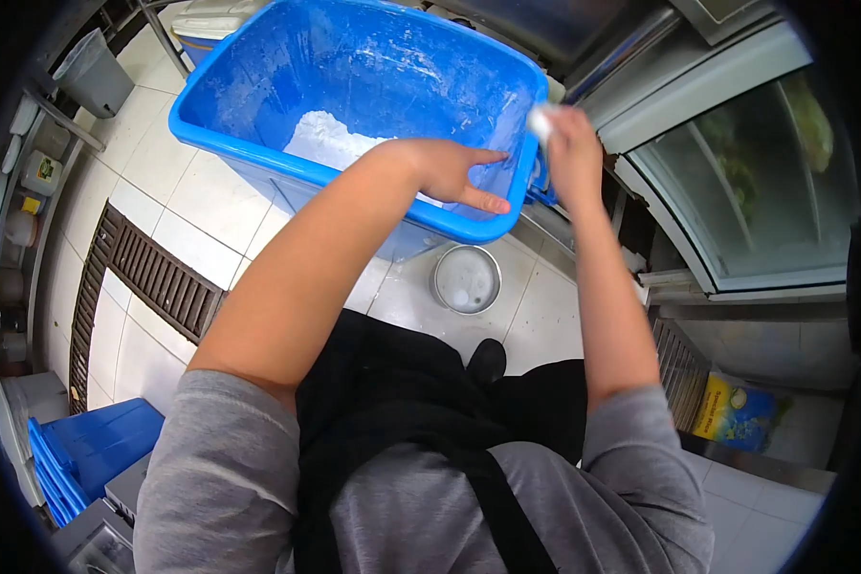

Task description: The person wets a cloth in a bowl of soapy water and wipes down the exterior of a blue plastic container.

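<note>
A large blue plastic bin (249, 151) stands in front of me, with white powder (330, 139) on its bottom and white smears on its inner walls. My left hand (450, 177) reaches over the near rim close to the right corner, thumb and fingers apart, holding nothing. At the bin's right rim, my right hand (574, 158) is closed around a small white wad, perhaps a cloth (540, 122). Its exact kind is blurred. Below the bin, a round metal bowl (467, 280) with whitish contents rests on the tiled floor.
A glass-fronted cabinet (756, 182) stands to the right, with a yellow and blue bag (737, 411) on a low shelf beneath. Metal drain grates (167, 273) cross the floor at left. Beyond them is a shelf with containers (40, 172). Blue lidded bin (100, 445) sits lower left.
</note>
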`<control>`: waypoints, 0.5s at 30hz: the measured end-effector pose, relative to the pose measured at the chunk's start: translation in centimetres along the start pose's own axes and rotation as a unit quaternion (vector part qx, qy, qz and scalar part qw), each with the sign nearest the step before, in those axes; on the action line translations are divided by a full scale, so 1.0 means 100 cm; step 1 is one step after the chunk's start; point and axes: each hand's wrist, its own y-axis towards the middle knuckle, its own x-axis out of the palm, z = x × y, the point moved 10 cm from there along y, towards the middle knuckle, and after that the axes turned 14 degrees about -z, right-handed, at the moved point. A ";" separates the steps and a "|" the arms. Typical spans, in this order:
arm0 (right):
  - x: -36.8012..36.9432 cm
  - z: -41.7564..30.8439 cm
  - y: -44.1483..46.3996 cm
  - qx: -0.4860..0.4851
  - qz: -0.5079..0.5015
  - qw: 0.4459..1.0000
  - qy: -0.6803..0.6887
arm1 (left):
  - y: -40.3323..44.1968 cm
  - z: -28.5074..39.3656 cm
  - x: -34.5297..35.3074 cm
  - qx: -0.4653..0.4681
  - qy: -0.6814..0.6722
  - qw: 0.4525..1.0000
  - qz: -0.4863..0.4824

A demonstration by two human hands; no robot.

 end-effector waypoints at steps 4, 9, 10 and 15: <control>0.002 -0.053 -0.079 -0.015 -0.018 1.000 -0.018 | 0.005 -0.003 0.000 0.015 0.017 0.999 0.023; -0.003 -0.002 0.015 0.008 -0.005 0.999 -0.039 | 0.005 -0.001 -0.003 0.021 -0.006 0.999 0.024; -0.004 0.001 0.033 -0.001 -0.002 1.000 -0.009 | 0.003 -0.003 -0.003 0.005 -0.021 1.000 0.014; -0.002 -0.036 -0.041 -0.019 -0.005 1.000 -0.010 | 0.006 -0.005 -0.005 0.016 -0.006 1.000 0.011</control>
